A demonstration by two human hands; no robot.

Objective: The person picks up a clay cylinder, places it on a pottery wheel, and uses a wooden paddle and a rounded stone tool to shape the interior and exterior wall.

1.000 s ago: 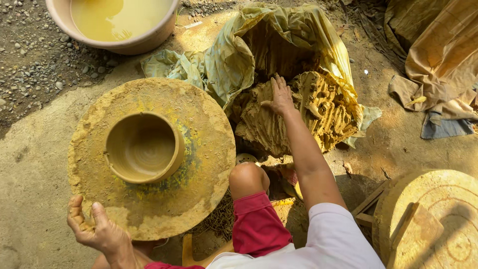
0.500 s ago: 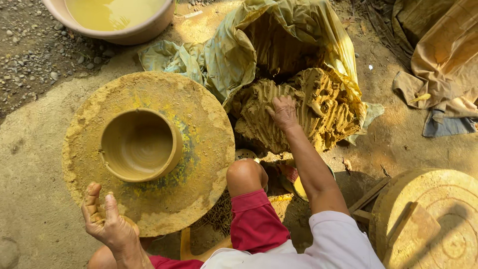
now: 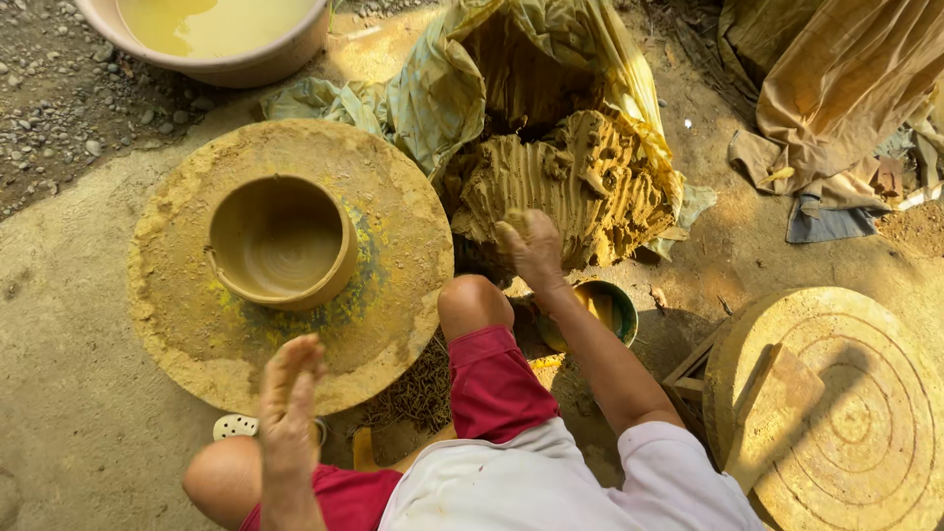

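A round clay-caked potter's wheel (image 3: pixel 393 216) lies on the ground with a wet clay pot (image 3: pixel 282 241) standing upright at its middle. My left hand (image 3: pixel 287 398) hovers edge-on over the wheel's near rim, fingers straight and together, holding nothing. To the right, my right hand (image 3: pixel 533 248) is closed on a small lump of clay at the near edge of a big grooved clay mass (image 3: pixel 580 182), which sits in an opened plastic sheet (image 3: pixel 442 88).
A pink basin of muddy water (image 3: pixel 211 29) stands at the top left. A small green bowl (image 3: pixel 600 310) sits under my right forearm. A second round clay-coated disc (image 3: pixel 846 413) lies at the right, crumpled cloth (image 3: pixel 836 98) beyond it. Gravel covers the far left.
My right hand has drawn back from the top of the clay mass to its near edge, now gripping a lump. My left hand has risen from below the wheel to over its rim.
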